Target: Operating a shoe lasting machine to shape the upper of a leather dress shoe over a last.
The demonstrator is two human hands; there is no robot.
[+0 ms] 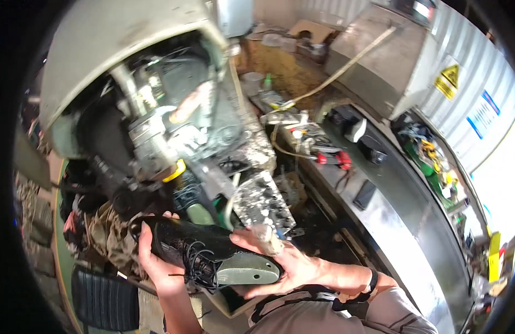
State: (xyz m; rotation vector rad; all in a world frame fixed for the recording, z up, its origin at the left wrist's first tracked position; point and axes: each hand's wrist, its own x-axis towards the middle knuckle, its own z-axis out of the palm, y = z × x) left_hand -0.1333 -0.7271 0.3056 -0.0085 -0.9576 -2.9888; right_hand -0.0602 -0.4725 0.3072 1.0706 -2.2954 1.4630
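A black lace-up shoe (171,240) lies across both my hands, its toe to the left. Out of its opening shows a grey-green shoe last (241,269) with two holes. My left hand (156,266) grips the toe end, thumb on the near side and fingertips showing beyond it. Around the heel end my right hand (293,266) is closed, its fingers on the far side and thumb below. Just beyond, a second dark laced shoe (186,191) on a green last sits at the machine (151,131), under a yellow band (175,170).
A speckled metal plate (263,203) stands beyond my right hand. To the right runs a conveyor (413,214) with black shoes (346,122) at its far end. Red-handled pliers (332,160) and a dark block (364,195) rest along its metal edge. Crumpled brown cloth (110,231) lies left.
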